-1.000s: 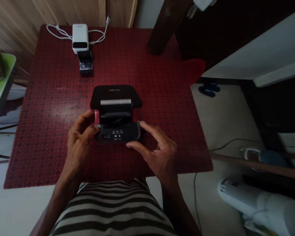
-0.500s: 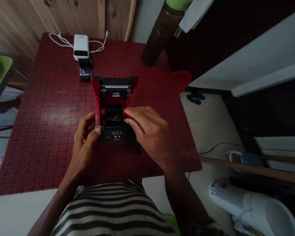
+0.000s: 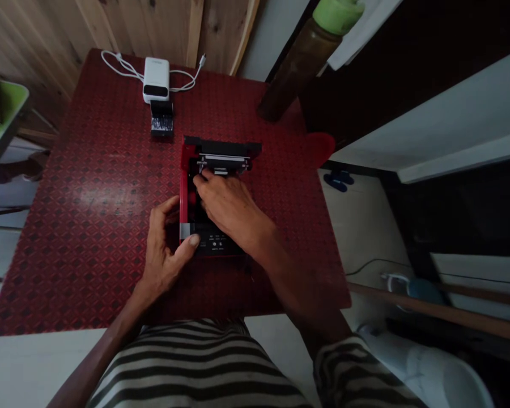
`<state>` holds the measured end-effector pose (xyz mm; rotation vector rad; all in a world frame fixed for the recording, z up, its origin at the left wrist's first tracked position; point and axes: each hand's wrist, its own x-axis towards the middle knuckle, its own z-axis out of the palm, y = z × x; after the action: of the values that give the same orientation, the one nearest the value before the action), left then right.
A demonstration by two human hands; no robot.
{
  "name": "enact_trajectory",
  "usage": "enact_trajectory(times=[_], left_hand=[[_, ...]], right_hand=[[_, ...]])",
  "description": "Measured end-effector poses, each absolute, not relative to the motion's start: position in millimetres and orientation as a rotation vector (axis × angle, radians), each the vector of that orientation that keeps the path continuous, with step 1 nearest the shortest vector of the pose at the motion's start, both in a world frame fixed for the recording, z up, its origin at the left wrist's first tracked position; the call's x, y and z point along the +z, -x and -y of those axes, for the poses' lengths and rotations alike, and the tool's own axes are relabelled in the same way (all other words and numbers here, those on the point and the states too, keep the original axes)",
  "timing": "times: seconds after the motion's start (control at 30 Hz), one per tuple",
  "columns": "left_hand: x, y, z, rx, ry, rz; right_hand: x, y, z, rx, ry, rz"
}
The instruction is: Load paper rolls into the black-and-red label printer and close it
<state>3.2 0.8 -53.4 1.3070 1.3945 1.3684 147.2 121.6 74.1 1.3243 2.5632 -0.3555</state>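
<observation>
A small red and black printer [image 3: 187,187] stands on the red patterned table [image 3: 102,187] with its lid swung fully back. My left hand [image 3: 165,249] grips the printer's front left corner, thumb on the front panel and fingers along the red side. My right hand [image 3: 229,209] reaches into the open paper bay, fingers bent down towards the roller bar near the lid hinge. What the fingertips touch is hidden by the hand itself.
A white power bank [image 3: 156,86] with a white cable [image 3: 123,65] and a small black device [image 3: 162,123] lie at the table's far end. A brown bottle with a green cap [image 3: 306,62] stands at the far right corner. A white fan [image 3: 429,368] lies on the floor to the right.
The printer's lid has gone from half raised to fully open. My right hand left the front right corner and moved into the open bay, then further back towards the hinge. The left hand kept its grip.
</observation>
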Motion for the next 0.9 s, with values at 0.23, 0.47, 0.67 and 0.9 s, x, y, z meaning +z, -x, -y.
enact_trajectory(times=[0.23,0.47,0.67,0.9], left_hand=[[-57,-7,-1,1.419,-1.320,-1.392],[-57,-6,-1,1.424,-1.333,-1.419],[-54,-7,-1,1.413,-1.388,-1.465],[-51,-2,0,1.373,-1.450,-1.504]], right_hand=[[75,-148,-116,-0.324,-1.434,-2.526],[75,-153,-113,-0.297,-1.444,-2.614],[78,-180,-97,-0.334,-1.550,-2.850],[55,-271,-120,-0.976,-2.142,-3.294]])
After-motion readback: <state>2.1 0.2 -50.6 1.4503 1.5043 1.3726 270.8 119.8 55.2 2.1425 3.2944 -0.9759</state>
